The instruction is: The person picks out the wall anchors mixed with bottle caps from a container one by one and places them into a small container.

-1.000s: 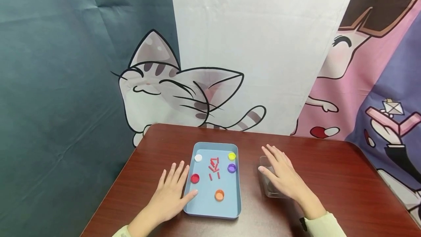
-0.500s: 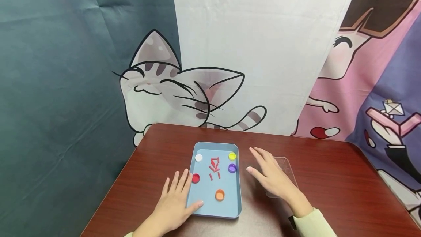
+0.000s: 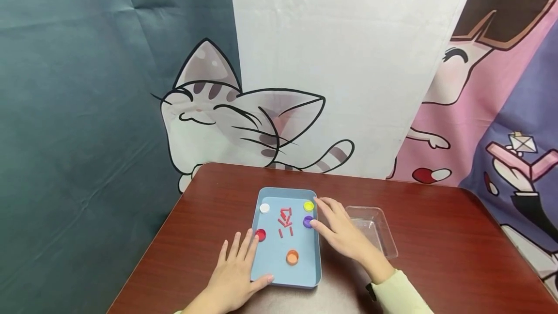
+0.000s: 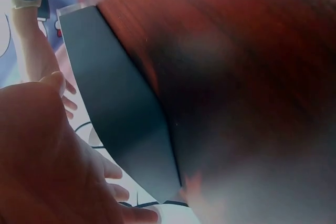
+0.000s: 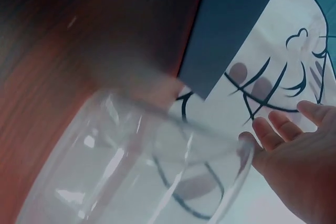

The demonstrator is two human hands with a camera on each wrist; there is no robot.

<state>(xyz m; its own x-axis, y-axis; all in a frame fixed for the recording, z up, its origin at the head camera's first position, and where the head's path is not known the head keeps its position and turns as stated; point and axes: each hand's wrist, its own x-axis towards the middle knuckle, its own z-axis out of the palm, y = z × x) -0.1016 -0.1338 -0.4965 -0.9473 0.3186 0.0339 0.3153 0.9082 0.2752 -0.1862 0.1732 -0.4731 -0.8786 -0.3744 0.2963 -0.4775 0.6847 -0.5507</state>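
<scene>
A light blue tray (image 3: 279,275) lies on the table, its side wall (image 4: 113,98) facing the left wrist camera. My left hand (image 3: 233,275) is spread at the tray's left edge, thumb over the near corner; contact is unclear. My right hand (image 3: 342,234) hovers at the right edge, fingertips near a yellow cap (image 3: 308,206) and a purple cap (image 3: 307,222), gripping nothing. Several small red sticks (image 3: 285,218) lie mid-tray. Around them sit a white cap (image 3: 264,208), a red cap (image 3: 260,235) partly behind my left fingers, and an orange cap (image 3: 292,257).
A clear plastic box (image 3: 370,224) stands on the table right of the tray, partly behind my right hand and forearm. The brown wooden table (image 3: 196,217) ends at a fabric backdrop (image 3: 362,62) printed with a cartoon cat.
My right hand has moved left from over the clear box to the tray's right edge, uncovering more of the box. My left hand has shifted slightly right, onto the tray's left edge.
</scene>
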